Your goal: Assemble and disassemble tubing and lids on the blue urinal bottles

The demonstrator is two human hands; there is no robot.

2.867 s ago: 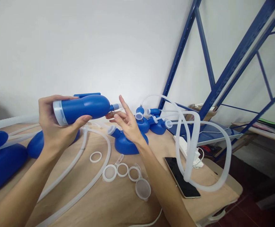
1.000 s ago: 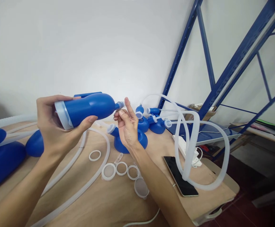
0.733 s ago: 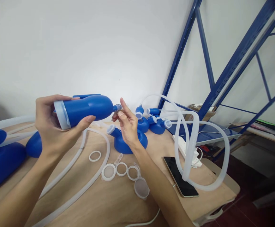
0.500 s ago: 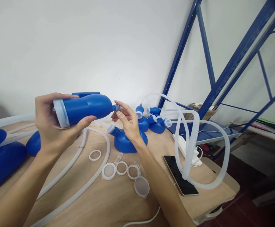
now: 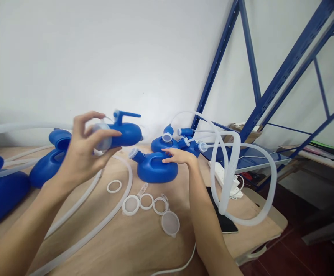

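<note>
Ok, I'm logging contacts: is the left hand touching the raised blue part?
Touching: the head view shows the left hand gripping the raised blue part at its pale end, holding it in mid-air.

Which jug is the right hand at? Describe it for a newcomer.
On the tan tabletop, find two translucent lids. Just behind them sits a blue jug, its white-capped spout slanting up-left. Unlike the other jugs, it has the right hand at its handle.
</note>
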